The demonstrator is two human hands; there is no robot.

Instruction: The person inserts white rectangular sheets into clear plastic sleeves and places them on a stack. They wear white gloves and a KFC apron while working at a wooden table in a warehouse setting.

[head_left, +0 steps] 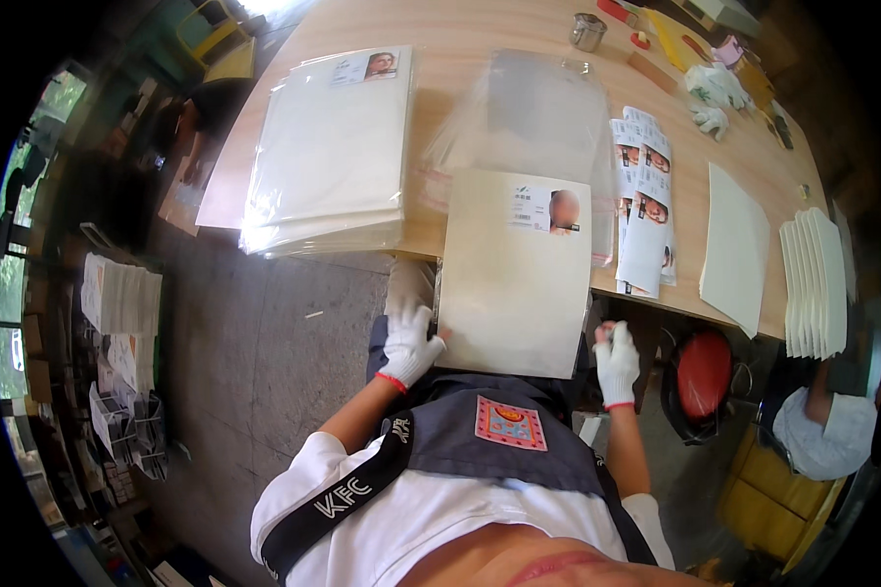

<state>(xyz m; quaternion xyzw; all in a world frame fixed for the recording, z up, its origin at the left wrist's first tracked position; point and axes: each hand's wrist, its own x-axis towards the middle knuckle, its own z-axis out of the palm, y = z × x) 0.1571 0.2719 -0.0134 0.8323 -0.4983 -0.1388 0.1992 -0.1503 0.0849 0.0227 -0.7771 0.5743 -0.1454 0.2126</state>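
Observation:
A cream cardboard sheet [514,293] with a label and portrait picture at its top lies over the near table edge and reaches my lap. Beside its lower left edge is my left hand [409,346], in a white knit glove with a red cuff; its thumb stands apart from the fingers, towards the sheet. My right hand [618,366], gloved alike, is by the right edge with fingers curled in; what they hold, if anything, is hidden. Clear plastic bags [543,108] lie in a stack just beyond the sheet.
Bagged cardboard sheets [328,147] are stacked at the table's left. Printed labels [646,201] lie right of the bags, then loose cream sheets [734,249] and a fanned stack [814,284]. A metal cup [587,32] stands at the back. A red-seated stool [703,372] is below right.

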